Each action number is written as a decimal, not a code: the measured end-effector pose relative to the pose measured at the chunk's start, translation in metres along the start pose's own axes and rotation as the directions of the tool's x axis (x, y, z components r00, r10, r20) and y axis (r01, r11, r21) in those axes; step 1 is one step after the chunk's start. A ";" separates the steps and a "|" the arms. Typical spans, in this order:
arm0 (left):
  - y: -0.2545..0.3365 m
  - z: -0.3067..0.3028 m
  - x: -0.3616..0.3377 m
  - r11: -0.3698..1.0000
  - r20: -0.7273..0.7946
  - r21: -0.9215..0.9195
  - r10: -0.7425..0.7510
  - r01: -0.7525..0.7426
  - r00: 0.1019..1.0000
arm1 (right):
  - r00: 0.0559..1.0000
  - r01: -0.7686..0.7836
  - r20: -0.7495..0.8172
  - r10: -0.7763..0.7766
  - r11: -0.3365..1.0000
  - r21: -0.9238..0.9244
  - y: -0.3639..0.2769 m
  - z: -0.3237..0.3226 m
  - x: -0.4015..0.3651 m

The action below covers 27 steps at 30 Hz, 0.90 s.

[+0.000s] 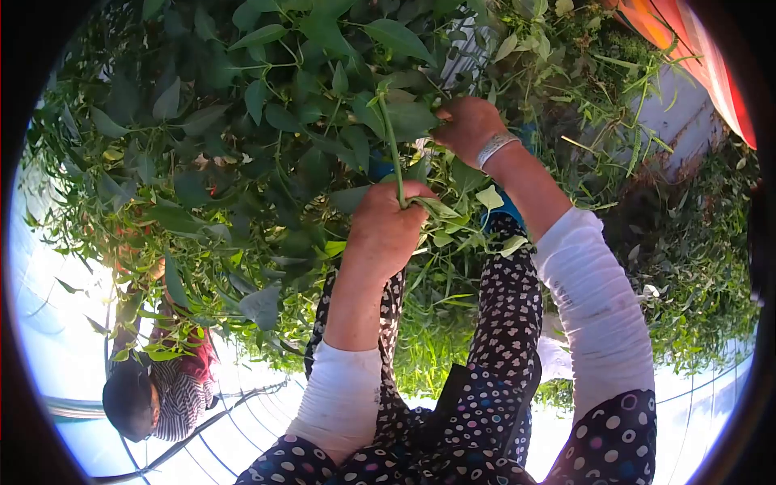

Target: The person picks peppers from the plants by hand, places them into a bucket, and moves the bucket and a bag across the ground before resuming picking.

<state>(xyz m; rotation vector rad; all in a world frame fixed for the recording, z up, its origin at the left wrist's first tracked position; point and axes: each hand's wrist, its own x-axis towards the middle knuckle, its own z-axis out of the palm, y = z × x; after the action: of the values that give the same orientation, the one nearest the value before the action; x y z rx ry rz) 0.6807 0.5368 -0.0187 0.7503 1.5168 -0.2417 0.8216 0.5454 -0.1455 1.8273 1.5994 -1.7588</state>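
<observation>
My left hand (386,230) is closed in a fist around a green plant stem (391,145), which rises upright from the top of the fist. Limp leaves (440,212) poke out beside its thumb. To the right and higher, my right hand (470,133), with a pale band (495,149) at the wrist, has its fingers curled against the foliage. A broad dark leaf (410,120) lies by its fingertips, and what the fingers hold is hidden. White sleeve covers (594,299) wrap both forearms.
Dense leafy plants (267,137) fill the view around both hands. My legs in patterned trousers (509,315) stand below. Another person (174,396) appears upside down at lower left. Orange-red sheeting (703,56) and a grey surface (675,113) lie at upper right.
</observation>
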 end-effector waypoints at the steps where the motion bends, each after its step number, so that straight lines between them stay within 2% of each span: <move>1: 0.001 0.000 0.000 1.000 0.000 0.013 -0.017 0.017 1.000 | 0.997 -0.074 0.025 0.076 0.994 -0.078 0.001 0.017 0.003; 2: 0.002 0.000 0.000 0.999 0.003 0.027 -0.031 0.031 1.000 | 0.996 -0.078 0.026 0.081 0.994 -0.078 -0.001 0.030 0.007; 4: -0.001 0.000 0.002 0.998 0.017 -0.016 -0.062 0.062 0.998 | 0.991 -0.119 -0.042 0.127 0.981 0.155 -0.002 0.051 0.016; 8: -0.004 0.002 0.003 0.991 -0.008 -0.097 -0.093 0.092 0.996 | 0.988 0.016 -0.150 0.033 0.950 0.313 0.023 0.066 0.028; 9: -0.003 0.002 0.002 0.991 -0.010 -0.097 -0.097 0.096 0.995 | 0.986 -0.088 -0.102 0.135 0.925 0.371 0.011 0.042 0.010; 10: 0.000 0.002 0.002 0.991 -0.031 -0.099 -0.089 0.086 0.996 | 0.986 -0.089 -0.099 0.135 0.924 0.371 0.009 0.033 -0.002; 12: 0.000 0.005 0.005 0.992 -0.049 -0.103 -0.076 0.071 0.996 | 0.953 -0.091 -0.244 0.181 0.936 0.339 0.013 0.021 -0.019; 13: -0.006 0.008 0.009 0.985 -0.093 -0.135 -0.120 0.107 0.988 | 0.953 -0.093 -0.244 0.182 0.937 0.337 0.013 0.018 -0.027; 15: -0.014 0.015 0.014 0.976 -0.133 -0.165 -0.163 0.140 0.978 | 0.872 0.110 -0.488 0.029 0.961 0.254 0.012 0.015 -0.042; 17: -0.017 0.021 0.017 0.941 -0.246 -0.337 -0.130 0.041 0.961 | 0.856 0.151 -0.517 0.027 0.943 0.298 0.000 0.018 -0.048; 18: -0.016 0.022 0.018 0.941 -0.247 -0.335 -0.129 0.040 0.960 | 0.838 0.189 -0.545 0.028 0.922 0.337 -0.008 0.020 -0.051; 20: -0.014 0.024 0.021 0.930 -0.386 -0.353 -0.045 -0.102 0.921 | 0.831 0.240 -0.556 0.009 0.896 0.373 -0.025 0.023 -0.062; 21: -0.014 0.025 0.021 0.920 -0.452 -0.354 -0.009 -0.170 0.892 | 0.857 0.261 -0.514 -0.023 0.880 0.397 -0.032 0.027 -0.068; 22: -0.014 0.025 0.022 0.921 -0.450 -0.353 -0.009 -0.169 0.893 | 0.879 0.281 -0.473 -0.055 0.862 0.422 -0.038 0.030 -0.074; 24: -0.016 0.022 0.021 0.740 -0.243 -0.672 -0.184 -0.028 0.952 | 0.876 0.245 -0.482 -0.003 0.864 0.441 -0.052 0.038 -0.088; 25: -0.015 0.021 0.020 0.743 -0.239 -0.669 -0.186 -0.023 0.953 | 0.870 0.209 -0.490 0.048 0.865 0.456 -0.057 0.041 -0.094; 27: -0.013 0.018 0.018 0.650 -0.170 -0.759 -0.131 -0.044 0.977 | 0.864 0.218 -0.499 0.060 0.850 0.479 -0.067 0.042 -0.104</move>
<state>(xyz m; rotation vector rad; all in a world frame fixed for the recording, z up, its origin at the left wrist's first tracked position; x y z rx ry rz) 0.6897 0.5222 -0.0416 0.0448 1.6431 0.4583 0.7722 0.4849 -0.0407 2.6977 1.4403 -2.0243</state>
